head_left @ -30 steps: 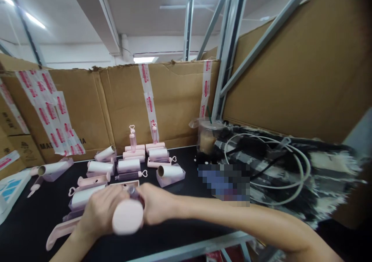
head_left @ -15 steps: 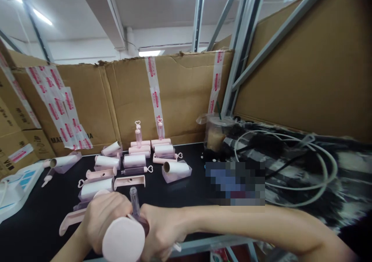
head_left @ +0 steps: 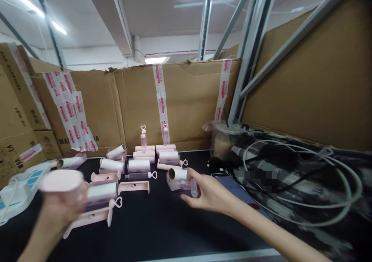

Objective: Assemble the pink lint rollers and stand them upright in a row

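My left hand [head_left: 65, 204], blurred by motion at the left, is closed around a pale pink piece with a broad round flat end [head_left: 62, 180]. My right hand [head_left: 205, 190] reaches over the middle of the black table, its fingers curled around a clear plastic piece [head_left: 194, 187]. Right beside those fingers lies a white paper roll [head_left: 178, 173] in a clear case [head_left: 173, 183]; I cannot tell whether they touch it. Between the hands lie a pink bracket [head_left: 133, 187], another pink bracket [head_left: 91, 216] and a clear tube with a heart-shaped pink loop [head_left: 139, 175].
Several more white rolls in clear cases [head_left: 138, 165] and pink parts stand towards the back. A power strip [head_left: 26, 184] lies on the left. On the right are a phone [head_left: 232, 188], a bagged drink cup [head_left: 223, 142] and coiled white cable [head_left: 345, 184]. Cardboard [head_left: 188, 99] walls the back.
My hands were together at the front with the pink piece and a clear tube. They have moved apart: the left one to the left, the right one forward and right to the roll.
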The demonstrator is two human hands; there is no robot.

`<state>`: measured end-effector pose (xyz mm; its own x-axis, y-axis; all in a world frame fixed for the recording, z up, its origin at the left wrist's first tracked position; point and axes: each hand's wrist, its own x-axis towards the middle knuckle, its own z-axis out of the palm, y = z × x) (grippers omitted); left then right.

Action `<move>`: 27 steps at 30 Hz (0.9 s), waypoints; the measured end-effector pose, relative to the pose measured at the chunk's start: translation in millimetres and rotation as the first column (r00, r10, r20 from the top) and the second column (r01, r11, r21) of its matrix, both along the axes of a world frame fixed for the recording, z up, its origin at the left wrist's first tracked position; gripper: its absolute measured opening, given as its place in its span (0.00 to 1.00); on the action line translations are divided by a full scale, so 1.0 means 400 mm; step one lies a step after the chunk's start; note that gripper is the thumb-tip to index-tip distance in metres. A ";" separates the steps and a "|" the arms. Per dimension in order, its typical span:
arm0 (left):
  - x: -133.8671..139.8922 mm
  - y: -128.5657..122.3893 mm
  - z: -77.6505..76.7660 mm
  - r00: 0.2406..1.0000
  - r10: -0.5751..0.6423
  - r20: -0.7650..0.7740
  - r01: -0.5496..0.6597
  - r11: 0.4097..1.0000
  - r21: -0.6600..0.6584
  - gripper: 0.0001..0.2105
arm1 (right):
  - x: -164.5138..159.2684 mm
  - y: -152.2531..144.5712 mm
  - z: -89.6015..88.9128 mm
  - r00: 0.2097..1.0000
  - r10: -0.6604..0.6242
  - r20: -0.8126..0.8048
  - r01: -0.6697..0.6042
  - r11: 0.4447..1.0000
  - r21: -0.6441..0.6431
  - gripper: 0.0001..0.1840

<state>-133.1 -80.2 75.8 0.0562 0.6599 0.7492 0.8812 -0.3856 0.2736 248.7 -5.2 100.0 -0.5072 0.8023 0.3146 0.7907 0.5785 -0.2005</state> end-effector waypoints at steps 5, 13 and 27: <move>0.287 0.063 -0.004 0.882 -0.363 -0.301 0.235 0.892 -0.387 0.08 | 0.012 0.002 -0.083 0.988 0.151 0.015 -0.150 0.987 -0.055 0.10; 0.482 0.109 -0.145 0.734 -0.434 -0.523 0.333 0.901 -0.279 0.14 | 0.083 0.072 -0.120 0.986 0.163 0.030 -0.166 0.977 0.134 0.08; 0.583 0.208 -0.250 0.911 -0.079 -0.405 0.011 0.986 -0.167 0.21 | 0.071 0.177 -0.125 0.969 0.139 -0.205 -0.153 0.987 -0.052 0.04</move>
